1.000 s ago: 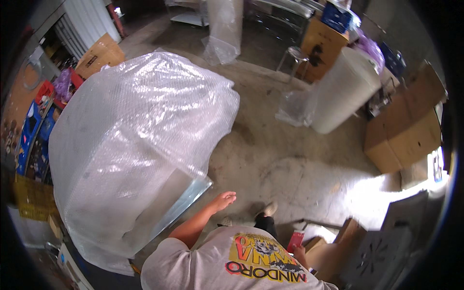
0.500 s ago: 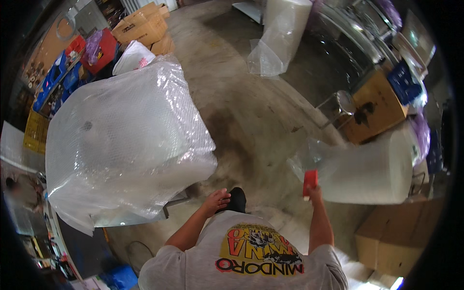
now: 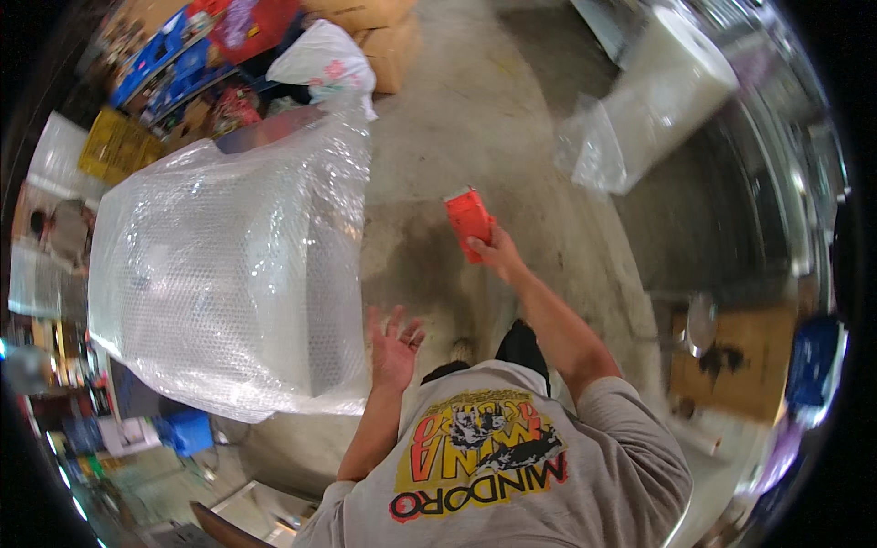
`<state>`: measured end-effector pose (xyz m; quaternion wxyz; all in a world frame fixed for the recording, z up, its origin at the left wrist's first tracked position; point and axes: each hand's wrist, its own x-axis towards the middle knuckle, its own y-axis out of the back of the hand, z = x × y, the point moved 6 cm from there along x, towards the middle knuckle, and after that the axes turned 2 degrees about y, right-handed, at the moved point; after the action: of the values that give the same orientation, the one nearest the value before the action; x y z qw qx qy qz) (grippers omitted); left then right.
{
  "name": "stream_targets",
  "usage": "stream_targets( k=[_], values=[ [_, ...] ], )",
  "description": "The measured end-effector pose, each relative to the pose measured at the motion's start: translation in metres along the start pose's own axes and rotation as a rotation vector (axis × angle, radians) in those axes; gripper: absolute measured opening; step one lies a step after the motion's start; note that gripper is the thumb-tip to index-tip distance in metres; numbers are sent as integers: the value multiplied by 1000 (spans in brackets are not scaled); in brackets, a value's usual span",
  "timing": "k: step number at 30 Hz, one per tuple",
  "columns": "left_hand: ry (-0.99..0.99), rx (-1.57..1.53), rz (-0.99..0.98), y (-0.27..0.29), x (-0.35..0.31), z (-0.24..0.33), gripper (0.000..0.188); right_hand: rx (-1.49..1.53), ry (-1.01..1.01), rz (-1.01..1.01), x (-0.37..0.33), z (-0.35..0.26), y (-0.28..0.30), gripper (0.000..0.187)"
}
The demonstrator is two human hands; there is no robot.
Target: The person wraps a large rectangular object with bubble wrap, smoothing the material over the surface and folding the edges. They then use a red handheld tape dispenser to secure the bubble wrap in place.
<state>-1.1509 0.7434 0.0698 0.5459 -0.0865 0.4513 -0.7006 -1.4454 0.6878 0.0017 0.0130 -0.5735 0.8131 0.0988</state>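
A large boxy object draped in clear bubble wrap (image 3: 228, 265) stands on my left, its wrapped right side hanging down near me. What lies under the wrap is hard to make out. Close to the lower right edge of that wrap, my left hand (image 3: 394, 354) is raised with its fingers spread and nothing in them. My right hand (image 3: 496, 249) reaches forward over the floor, closed around the lower end of a red tape dispenser (image 3: 468, 222). A pale edge shows at the dispenser's far end, which points toward the wrapped object.
A big bubble wrap roll (image 3: 671, 96) stands at the far right, its loose end trailing. At the far left are a white bag (image 3: 324, 62), cardboard boxes (image 3: 388, 50) and a yellow crate (image 3: 117, 146). A stool (image 3: 702, 324) stands on the right. Another person (image 3: 68, 233) is at the left edge.
My view and body have turned toward the right. My right hand has swung the red tape dispenser inward and forward, nearer the wrapped object. My left hand has lifted and spread its fingers.
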Motion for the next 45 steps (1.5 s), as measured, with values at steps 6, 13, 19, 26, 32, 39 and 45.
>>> stream_targets(
  k=[6,13,19,26,32,39,45],
  values=[
    [-504,-457,400,9,62,14,58,-242,171,-149,193,-35,-28,48],
    [-775,-334,971,41,57,3,20,-401,384,-275,364,-129,-89,52],
    [-881,-132,1177,58,62,10,22,-494,731,-393,412,-211,-190,44],
    [-937,103,1527,64,72,28,27,-739,969,-620,427,-233,-306,39],
    [-936,141,1585,58,75,27,29,-903,877,-824,410,-230,-332,40],
    [-1005,-165,1377,47,74,6,26,-633,1340,-453,366,-295,-278,35],
    [-1303,-491,867,21,48,11,60,8,371,-1406,201,-177,-173,20]
  ],
)
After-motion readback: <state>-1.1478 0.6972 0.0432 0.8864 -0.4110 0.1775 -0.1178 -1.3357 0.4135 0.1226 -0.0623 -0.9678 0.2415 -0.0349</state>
